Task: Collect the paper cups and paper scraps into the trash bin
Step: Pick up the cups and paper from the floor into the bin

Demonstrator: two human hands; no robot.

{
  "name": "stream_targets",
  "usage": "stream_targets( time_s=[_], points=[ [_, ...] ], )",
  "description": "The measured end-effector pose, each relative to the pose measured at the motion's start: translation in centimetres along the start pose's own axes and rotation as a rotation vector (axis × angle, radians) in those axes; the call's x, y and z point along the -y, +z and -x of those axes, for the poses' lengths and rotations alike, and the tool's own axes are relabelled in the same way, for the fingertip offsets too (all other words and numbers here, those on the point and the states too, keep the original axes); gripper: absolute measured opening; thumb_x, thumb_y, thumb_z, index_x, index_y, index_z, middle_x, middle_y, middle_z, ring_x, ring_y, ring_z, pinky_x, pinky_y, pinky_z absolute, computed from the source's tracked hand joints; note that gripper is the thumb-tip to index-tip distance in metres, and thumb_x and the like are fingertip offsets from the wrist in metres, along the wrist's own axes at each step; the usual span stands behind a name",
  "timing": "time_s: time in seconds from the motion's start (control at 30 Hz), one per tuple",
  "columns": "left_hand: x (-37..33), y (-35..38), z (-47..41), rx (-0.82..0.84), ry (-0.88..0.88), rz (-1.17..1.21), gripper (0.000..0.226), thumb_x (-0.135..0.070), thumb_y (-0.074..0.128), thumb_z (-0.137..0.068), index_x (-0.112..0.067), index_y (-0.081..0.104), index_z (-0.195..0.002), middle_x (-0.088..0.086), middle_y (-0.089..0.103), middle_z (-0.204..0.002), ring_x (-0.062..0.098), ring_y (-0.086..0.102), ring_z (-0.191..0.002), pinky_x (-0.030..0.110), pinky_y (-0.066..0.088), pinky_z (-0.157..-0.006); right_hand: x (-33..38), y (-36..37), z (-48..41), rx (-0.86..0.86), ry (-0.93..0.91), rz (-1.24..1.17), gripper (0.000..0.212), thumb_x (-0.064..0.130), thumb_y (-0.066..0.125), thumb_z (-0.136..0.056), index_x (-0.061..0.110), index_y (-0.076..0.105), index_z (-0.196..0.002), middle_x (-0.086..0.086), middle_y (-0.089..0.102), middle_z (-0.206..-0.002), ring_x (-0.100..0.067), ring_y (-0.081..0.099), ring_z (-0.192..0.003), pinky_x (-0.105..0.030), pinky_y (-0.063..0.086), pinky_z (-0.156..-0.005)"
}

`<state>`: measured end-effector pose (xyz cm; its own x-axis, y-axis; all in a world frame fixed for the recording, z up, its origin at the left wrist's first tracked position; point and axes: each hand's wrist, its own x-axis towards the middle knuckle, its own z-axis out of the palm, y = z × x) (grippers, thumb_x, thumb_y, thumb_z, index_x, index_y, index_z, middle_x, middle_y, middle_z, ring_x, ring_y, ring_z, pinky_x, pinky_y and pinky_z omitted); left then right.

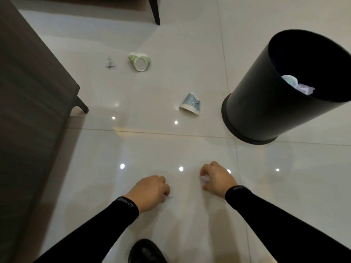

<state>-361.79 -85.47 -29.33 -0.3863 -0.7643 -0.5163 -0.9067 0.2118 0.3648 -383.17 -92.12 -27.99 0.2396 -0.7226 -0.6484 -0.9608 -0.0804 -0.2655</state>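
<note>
A black trash bin point(266, 103) stands at the right, with a blue cup point(289, 80) and crumpled paper point(305, 89) inside. On the tiled floor lie a blue paper cup point(190, 103) near the bin's base, a green paper cup point(140, 61) farther off, and a small paper scrap point(110, 62) left of it. My left hand point(150, 192) is low over the floor, fingers closed on a thin paper scrap point(168, 196). My right hand point(216, 179) is curled around a crumpled white scrap point(204, 179).
A dark grey sofa point(28, 92) with a slanted leg point(82, 105) fills the left side. A dark furniture leg point(154, 10) stands at the top. A black shoe point(146, 251) shows at the bottom edge. Ceiling lights reflect on the glossy tiles.
</note>
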Motion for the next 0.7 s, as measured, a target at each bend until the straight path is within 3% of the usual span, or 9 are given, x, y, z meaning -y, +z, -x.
stream_targets(
  time_s=[0.03,0.07,0.13,0.27,0.33,0.4,0.5,0.6,0.7],
  points=[
    [0.4,-0.3,-0.1,-0.025,-0.031,0.04,0.022,-0.022,0.05,-0.089,-0.013,0.064,-0.104,0.007,0.06,-0.108,0.026,0.057,-0.101,0.03,0.036,-0.073,0.3,-0.1,-0.2,-0.032,-0.002,0.0,0.015,0.018,0.06,-0.083,0.012,0.064,-0.097,-0.012,0.058,-0.108,-0.03,0.058,-0.104,-0.027,0.043,-0.082],
    [0.9,-0.9,-0.1,-0.064,-0.058,0.07,0.022,-0.024,0.048,-0.091,-0.013,0.064,-0.102,0.006,0.062,-0.107,0.025,0.058,-0.099,0.03,0.039,-0.076,0.6,-0.4,-0.4,-0.067,0.001,-0.026,0.012,0.018,0.054,-0.088,0.013,0.061,-0.08,-0.013,0.06,-0.098,-0.031,0.06,-0.101,-0.027,0.041,-0.075],
    [1.9,-2.5,-0.1,-0.176,-0.108,0.112,0.023,-0.028,0.045,-0.093,-0.015,0.064,-0.098,0.004,0.063,-0.104,0.025,0.06,-0.096,0.03,0.042,-0.079,1.5,-1.8,-1.0,-0.13,0.026,-0.08,0.027,0.018,0.049,-0.091,0.016,0.051,-0.064,-0.013,0.062,-0.085,-0.032,0.062,-0.095,-0.025,0.035,-0.067],
    [4.1,-7.8,0.0,-0.415,-0.242,0.221,0.02,-0.031,0.047,-0.093,-0.017,0.061,-0.093,0.004,0.065,-0.1,0.027,0.061,-0.094,0.031,0.043,-0.079,4.7,-7.9,-2.9,-0.255,-0.008,-0.236,0.018,0.015,0.048,-0.091,0.005,0.063,-0.093,-0.018,0.069,-0.097,-0.035,0.065,-0.094,-0.035,0.051,-0.083],
    [4.9,-10.7,0.0,-0.49,-0.299,0.25,0.021,-0.033,0.047,-0.094,-0.016,0.058,-0.091,0.006,0.067,-0.096,0.03,0.061,-0.091,0.033,0.044,-0.078,6.6,-11.4,-3.7,-0.304,-0.018,-0.208,0.021,0.01,0.045,-0.091,0.006,0.061,-0.104,-0.017,0.067,-0.105,-0.035,0.062,-0.1,-0.036,0.05,-0.085],
    [5.6,-13.2,-0.3,-0.507,-0.341,0.303,0.02,-0.034,0.046,-0.095,-0.016,0.052,-0.087,0.008,0.067,-0.089,0.03,0.062,-0.085,0.036,0.047,-0.074,8.1,-14.5,-4.4,-0.369,-0.004,-0.168,0.025,0.008,0.041,-0.091,0.003,0.055,-0.111,-0.018,0.063,-0.111,-0.035,0.058,-0.106,-0.03,0.041,-0.077],
    [6.0,-16.2,-0.7,-0.514,-0.351,0.434,0.022,-0.036,0.047,-0.094,-0.017,0.052,-0.084,0.006,0.066,-0.084,0.027,0.063,-0.078,0.037,0.049,-0.07,9.6,-17.6,-5.8,-0.423,0.054,-0.317,0.03,0.019,0.041,-0.093,-0.001,0.049,-0.113,-0.014,0.055,-0.101,-0.031,0.052,-0.093,-0.027,0.034,-0.073],
    [5.8,-18.4,-0.9,-0.492,-0.339,0.415,0.025,-0.039,0.048,-0.093,-0.017,0.055,-0.087,0.005,0.066,-0.086,0.025,0.062,-0.079,0.036,0.05,-0.072,9.9,-18.4,-7.9,-0.405,0.118,-0.486,0.032,0.029,0.051,-0.086,0.001,0.05,-0.099,-0.009,0.053,-0.084,-0.03,0.053,-0.083,-0.03,0.043,-0.064],
    [5.6,-19.8,-0.6,-0.519,-0.35,0.394,0.025,-0.041,0.048,-0.093,-0.018,0.056,-0.088,0.003,0.066,-0.083,0.022,0.062,-0.079,0.033,0.049,-0.07,10.1,-17.8,-10.6,-0.293,0.19,-0.54,0.045,0.037,0.059,-0.083,-0.003,0.058,-0.103,-0.016,0.061,-0.101,-0.036,0.06,-0.102,-0.044,0.052,-0.09]
  ],
)
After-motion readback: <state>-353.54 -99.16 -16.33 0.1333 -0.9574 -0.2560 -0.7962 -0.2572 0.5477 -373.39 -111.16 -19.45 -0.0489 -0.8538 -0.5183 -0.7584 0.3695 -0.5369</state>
